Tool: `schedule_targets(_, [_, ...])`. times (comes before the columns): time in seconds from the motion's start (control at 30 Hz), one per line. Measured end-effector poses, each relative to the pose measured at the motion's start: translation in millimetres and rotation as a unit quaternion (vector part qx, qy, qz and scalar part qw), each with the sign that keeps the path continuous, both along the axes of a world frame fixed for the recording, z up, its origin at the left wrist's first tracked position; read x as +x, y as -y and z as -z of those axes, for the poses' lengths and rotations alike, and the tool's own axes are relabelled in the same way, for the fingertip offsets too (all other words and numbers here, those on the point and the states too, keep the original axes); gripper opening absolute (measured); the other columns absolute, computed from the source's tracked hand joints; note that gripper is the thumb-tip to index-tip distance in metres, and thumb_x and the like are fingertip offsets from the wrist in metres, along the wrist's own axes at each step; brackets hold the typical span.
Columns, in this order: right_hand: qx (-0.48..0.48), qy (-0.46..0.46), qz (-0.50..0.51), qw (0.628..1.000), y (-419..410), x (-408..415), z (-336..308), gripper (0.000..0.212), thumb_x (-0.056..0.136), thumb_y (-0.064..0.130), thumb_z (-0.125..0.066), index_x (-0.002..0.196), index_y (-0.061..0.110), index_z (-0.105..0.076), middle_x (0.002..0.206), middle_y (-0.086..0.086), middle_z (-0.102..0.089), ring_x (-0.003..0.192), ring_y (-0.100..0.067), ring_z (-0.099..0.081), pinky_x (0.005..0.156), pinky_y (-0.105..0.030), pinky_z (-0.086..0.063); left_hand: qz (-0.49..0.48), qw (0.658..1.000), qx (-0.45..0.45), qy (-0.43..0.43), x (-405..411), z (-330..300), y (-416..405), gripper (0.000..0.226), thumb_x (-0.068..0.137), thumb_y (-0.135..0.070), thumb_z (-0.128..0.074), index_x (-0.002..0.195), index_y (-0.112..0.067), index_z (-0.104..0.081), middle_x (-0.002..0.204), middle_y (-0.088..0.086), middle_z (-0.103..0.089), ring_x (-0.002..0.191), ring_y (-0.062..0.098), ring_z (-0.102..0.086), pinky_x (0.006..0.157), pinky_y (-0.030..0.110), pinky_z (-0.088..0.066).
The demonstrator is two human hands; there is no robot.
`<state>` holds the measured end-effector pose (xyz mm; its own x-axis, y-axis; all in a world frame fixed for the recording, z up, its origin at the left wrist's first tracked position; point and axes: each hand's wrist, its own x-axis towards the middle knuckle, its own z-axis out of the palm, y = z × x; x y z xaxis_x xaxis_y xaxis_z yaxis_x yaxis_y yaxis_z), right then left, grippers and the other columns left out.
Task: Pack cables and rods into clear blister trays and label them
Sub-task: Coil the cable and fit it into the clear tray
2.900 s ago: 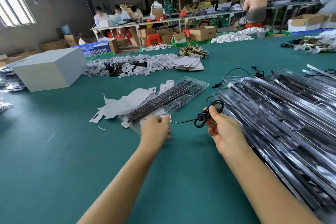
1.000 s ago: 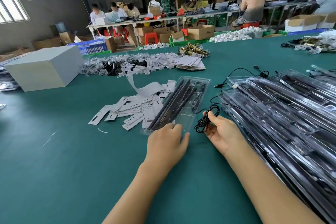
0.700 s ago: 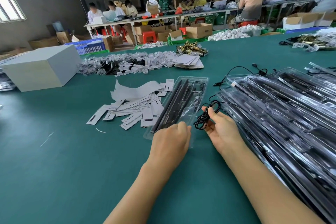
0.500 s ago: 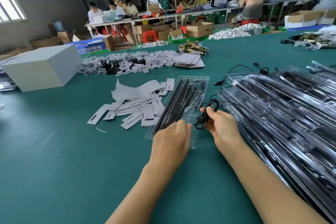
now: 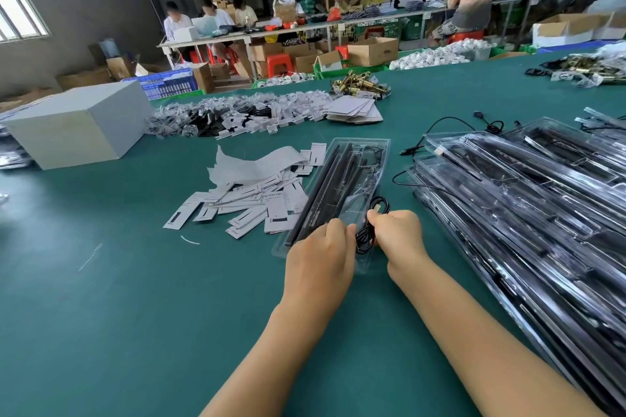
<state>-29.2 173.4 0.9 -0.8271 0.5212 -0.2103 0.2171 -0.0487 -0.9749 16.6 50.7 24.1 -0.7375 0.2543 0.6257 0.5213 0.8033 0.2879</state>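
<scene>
A clear blister tray (image 5: 371,159) lies on the green table in front of me, running away from me, with black rods (image 5: 325,189) lying lengthwise in it. My left hand (image 5: 321,257) rests on the tray's near end with its fingers curled over the rod ends. My right hand (image 5: 399,237) pinches a coiled black cable (image 5: 367,230) over the tray's near right part. The two hands are almost touching.
White paper labels (image 5: 237,203) are scattered left of the tray. A big stack of packed blister trays (image 5: 528,200) fills the right side. A grey box (image 5: 78,125) stands at far left. Loose black cables (image 5: 440,129) lie beyond the stack. People work at tables behind.
My right hand has carried the coiled cable leftward, from beside the tray to above its near end. My left hand stays on the tray, which turned to point away from me.
</scene>
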Motion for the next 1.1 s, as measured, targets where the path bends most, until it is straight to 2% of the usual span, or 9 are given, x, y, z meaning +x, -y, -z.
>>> schedule_targets(0.1, [0.085, 0.025, 0.008, 0.996, 3, -1, 0, 0.039, 0.090, 0.021, -0.057, 0.060, 0.009, -0.035, 0.087, -0.012, -0.047, 0.061, -0.024, -0.041, 0.055, -0.027, -0.028, -0.012, 1.000, 0.005, 0.000, -2, 1, -1, 0.032, 0.079, -0.009, -0.076, 0.058, -0.005, -0.052, 0.045, 0.006, -0.049, 0.035, 0.030, -0.042, 0.038, 0.022, -0.024])
schedule_targets(0.17, [0.163, 0.036, 0.008, 0.986, 6, 1, -2, 0.044, 0.093, 0.022, -0.053, 0.057, 0.009, -0.033, 0.094, -0.011, -0.044, 0.055, -0.021, -0.037, 0.049, -0.030, -0.021, -0.016, 1.000, 0.024, 0.003, -2, 1, -1, 0.033, 0.081, -0.009, -0.075, 0.059, -0.005, -0.051, 0.045, 0.005, -0.049, 0.036, 0.030, -0.041, 0.038, 0.024, -0.025])
schedule_targets(0.3, [0.249, 0.030, -0.016, 0.968, 10, 8, -5, 0.043, 0.097, 0.023, -0.046, 0.058, 0.008, -0.037, 0.101, -0.010, -0.040, 0.058, -0.014, -0.038, 0.059, -0.031, -0.025, -0.023, 0.997, 0.060, 0.030, -2, 2, -1, 0.032, 0.090, -0.014, -0.065, 0.064, -0.005, -0.050, 0.051, 0.008, -0.051, 0.044, 0.031, -0.038, 0.045, 0.028, -0.026])
schedule_targets(0.4, [0.280, 0.025, -0.029, 0.959, 11, 11, -4, 0.042, 0.099, 0.024, -0.043, 0.060, 0.009, -0.038, 0.099, -0.008, -0.037, 0.056, -0.018, -0.039, 0.059, -0.032, -0.026, -0.024, 0.994, 0.089, 0.056, -3, 2, -1, 0.032, 0.097, -0.020, -0.055, 0.068, -0.007, -0.049, 0.057, 0.008, -0.051, 0.052, 0.027, -0.033, 0.052, 0.032, -0.025])
schedule_targets(0.6, [0.311, 0.028, -0.029, 0.949, 17, 13, -4, 0.040, 0.099, 0.025, -0.040, 0.062, 0.011, -0.039, 0.097, -0.009, -0.042, 0.057, -0.017, -0.037, 0.063, -0.032, -0.029, -0.043, 0.987, 0.120, 0.102, -1, -2, -2, 0.036, 0.099, -0.023, -0.049, 0.067, -0.013, -0.036, 0.053, -0.006, -0.030, 0.055, 0.025, -0.030, 0.054, 0.035, -0.020])
schedule_targets(0.8, [0.399, 0.069, -0.045, 0.913, 23, 14, -6, 0.037, 0.099, 0.027, -0.038, 0.066, 0.011, -0.038, 0.088, -0.006, -0.039, 0.069, -0.028, -0.041, 0.062, -0.032, -0.029, -0.075, 0.975, 0.165, 0.129, -7, -2, -2, 0.037, 0.100, -0.027, -0.046, 0.066, -0.014, -0.038, 0.054, -0.005, -0.038, 0.059, 0.024, -0.036, 0.057, 0.035, -0.015])
schedule_targets(0.93, [0.406, 0.075, -0.044, 0.910, 21, 14, -6, 0.039, 0.099, 0.030, -0.040, 0.065, 0.012, -0.036, 0.088, -0.008, -0.043, 0.069, -0.027, -0.040, 0.062, -0.032, -0.027, -0.062, 0.983, 0.142, 0.102, -2, 0, -5, 0.032, 0.100, -0.027, -0.047, 0.071, -0.013, -0.044, 0.060, 0.000, -0.049, 0.061, 0.029, -0.043, 0.057, 0.036, -0.022])
schedule_targets(1.03, [0.404, 0.046, -0.028, 0.913, 21, 15, -5, 0.025, 0.098, 0.034, -0.046, 0.085, 0.012, -0.042, 0.094, -0.009, -0.052, 0.081, -0.033, -0.051, 0.064, -0.033, -0.029, -0.059, 0.986, 0.126, 0.092, -1, 2, -6, 0.031, 0.100, -0.029, -0.045, 0.080, -0.006, -0.054, 0.074, 0.011, -0.063, 0.071, 0.034, -0.055, 0.060, 0.038, -0.032])
schedule_targets(1.1, [0.387, 0.012, -0.012, 0.922, 20, 17, -5, 0.026, 0.095, 0.033, -0.051, 0.094, 0.015, -0.032, 0.087, -0.007, -0.053, 0.082, -0.033, -0.055, 0.061, -0.033, -0.029, -0.049, 0.988, 0.119, 0.086, 0, 3, -7, 0.032, 0.100, -0.030, -0.046, 0.080, -0.006, -0.054, 0.076, 0.012, -0.064, 0.072, 0.035, -0.056, 0.060, 0.037, -0.030])
